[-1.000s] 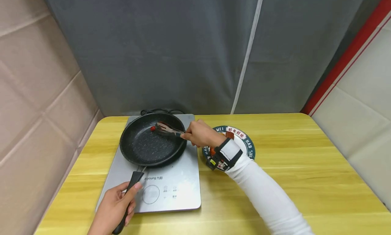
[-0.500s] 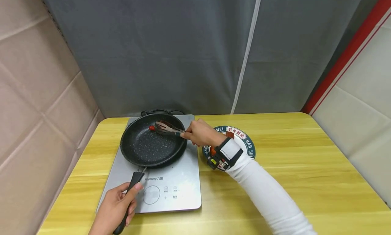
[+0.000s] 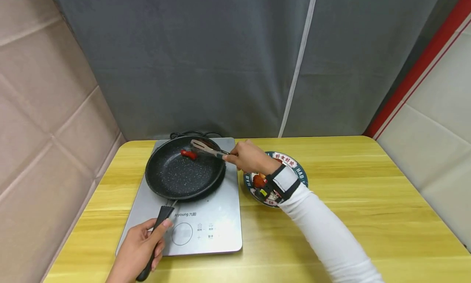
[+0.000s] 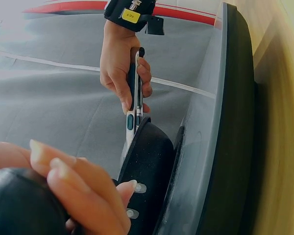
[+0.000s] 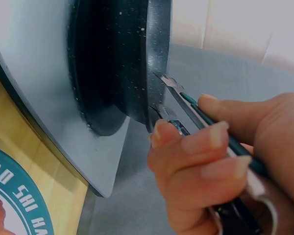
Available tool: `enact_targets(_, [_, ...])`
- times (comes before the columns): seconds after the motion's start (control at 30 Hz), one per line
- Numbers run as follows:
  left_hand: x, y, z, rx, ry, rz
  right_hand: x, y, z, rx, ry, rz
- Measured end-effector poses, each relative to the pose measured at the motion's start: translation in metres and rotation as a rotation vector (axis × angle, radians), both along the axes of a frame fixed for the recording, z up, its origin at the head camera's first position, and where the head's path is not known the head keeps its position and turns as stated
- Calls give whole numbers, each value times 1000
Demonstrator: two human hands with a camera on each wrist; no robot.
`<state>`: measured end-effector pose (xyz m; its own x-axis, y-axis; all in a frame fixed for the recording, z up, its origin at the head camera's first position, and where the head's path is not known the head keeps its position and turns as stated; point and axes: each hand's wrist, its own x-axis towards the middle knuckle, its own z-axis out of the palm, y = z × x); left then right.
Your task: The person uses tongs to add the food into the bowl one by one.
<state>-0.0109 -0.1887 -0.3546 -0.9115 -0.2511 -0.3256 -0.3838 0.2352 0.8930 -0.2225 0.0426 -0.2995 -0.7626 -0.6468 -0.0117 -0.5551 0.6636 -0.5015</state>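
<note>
A black speckled frying pan [image 3: 180, 180] stands on the induction cooker. My left hand [image 3: 137, 248] grips its black handle [image 3: 164, 212], fingers wrapped round it. Inside the pan, toward the far side, lies an elongated red piece of food [image 3: 189, 154]. My right hand [image 3: 252, 157] holds kitchen tongs [image 3: 206, 148] with dark green grips, fingers on one side and thumb on the other. Just right of the red piece, the tongs' tips hang over the pan and seem apart from it. In the right wrist view the tongs' arms [image 5: 186, 105] are spread; their tips are hidden behind the pan wall.
The silver induction cooker [image 3: 224, 234] sits on a wooden table [image 3: 353, 193]. Beneath my right wrist is a plate with a green rim [image 3: 302, 178], bearing reddish food [image 3: 259, 180]. A black cable [image 3: 195, 133] lies behind the cooker, before a grey curtain.
The tongs have moved slightly up and right, away from the red piece. That piece, mostly covered before, now shows at full length in the pan. My left hand has stayed on the handle.
</note>
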Motion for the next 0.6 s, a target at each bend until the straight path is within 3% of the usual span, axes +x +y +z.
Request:
enact_targets(0.3, [-1, 1, -1, -16, -20, -15, 11, 34, 3, -92, -9, -58])
enact_targets(0.6, [3, 1, -1, -40, -47, -16, 36, 93, -7, -103, 137, -160])
